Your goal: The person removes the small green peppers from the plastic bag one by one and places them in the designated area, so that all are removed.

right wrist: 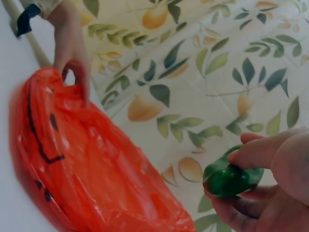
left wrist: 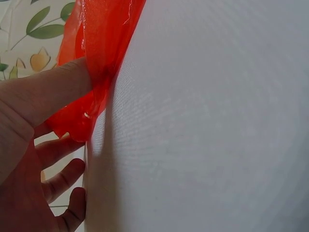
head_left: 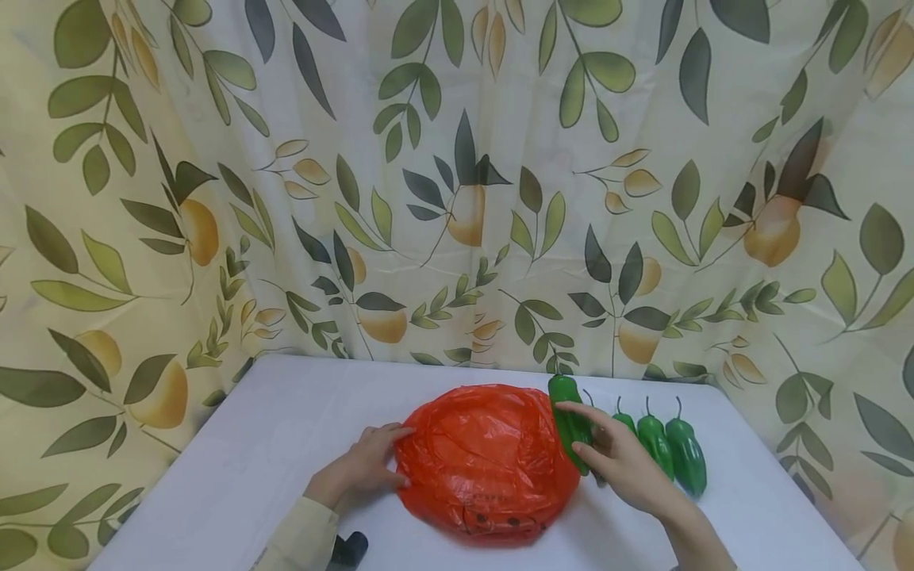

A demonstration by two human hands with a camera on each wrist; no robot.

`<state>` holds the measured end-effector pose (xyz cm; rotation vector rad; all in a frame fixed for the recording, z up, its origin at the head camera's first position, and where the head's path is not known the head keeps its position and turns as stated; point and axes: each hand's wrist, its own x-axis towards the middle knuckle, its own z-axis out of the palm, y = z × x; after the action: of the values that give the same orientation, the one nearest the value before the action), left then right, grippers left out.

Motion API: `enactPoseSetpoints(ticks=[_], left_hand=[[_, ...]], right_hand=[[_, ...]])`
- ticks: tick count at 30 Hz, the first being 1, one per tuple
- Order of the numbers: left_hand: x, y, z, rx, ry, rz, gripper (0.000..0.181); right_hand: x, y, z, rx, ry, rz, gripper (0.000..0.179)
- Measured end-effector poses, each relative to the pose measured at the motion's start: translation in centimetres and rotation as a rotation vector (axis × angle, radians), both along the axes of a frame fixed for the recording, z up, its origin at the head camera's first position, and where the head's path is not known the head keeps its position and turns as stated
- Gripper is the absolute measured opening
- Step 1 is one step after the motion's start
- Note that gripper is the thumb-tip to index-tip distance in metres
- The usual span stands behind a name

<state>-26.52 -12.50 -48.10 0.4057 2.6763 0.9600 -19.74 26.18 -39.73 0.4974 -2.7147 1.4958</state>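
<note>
A red plastic bag (head_left: 485,452) with dark printed marks lies spread on the white table. At its left edge my left hand (head_left: 373,460) pinches the plastic; in the left wrist view the thumb presses on the red film (left wrist: 104,43) while the lower fingers are spread apart. My right hand (head_left: 617,456) grips a green pepper (head_left: 567,408) over the bag's right edge, stem end up and away from me. From the right wrist view, thumb and fingers wrap round the pepper (right wrist: 231,176), its blunt end facing the camera.
More green peppers (head_left: 687,456) lie in a row on the table (head_left: 286,420) at the right, partly hidden behind my right hand. A dark rounded object (head_left: 350,549) shows by the left sleeve. A leaf-and-fruit patterned curtain (head_left: 443,198) stands behind the table.
</note>
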Motion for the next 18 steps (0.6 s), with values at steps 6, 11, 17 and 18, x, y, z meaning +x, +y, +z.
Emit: enactPoseSetpoints(ticks=[6,11,17,18], left_hand=[[0.0,0.0,-0.1,0.003,0.002,0.001,0.080],[0.0,-0.1,-0.1,0.009,-0.004,0.003,0.081],[-0.1,-0.1,-0.2,0.010,0.000,0.000,0.082],[-0.1,-0.1,-0.2,0.008,0.002,0.000,0.082]], right_hand=[[-0.2,1.3,0.1,0.045,0.078,-0.073,0.057],[-0.4,2.4,0.1,0.100,0.097,-0.139,0.059],[-0.6,3.8,-0.1,0.144,0.119,-0.199,0.059],[-0.6,4.1,-0.1,0.152,0.123,-0.209,0.059]])
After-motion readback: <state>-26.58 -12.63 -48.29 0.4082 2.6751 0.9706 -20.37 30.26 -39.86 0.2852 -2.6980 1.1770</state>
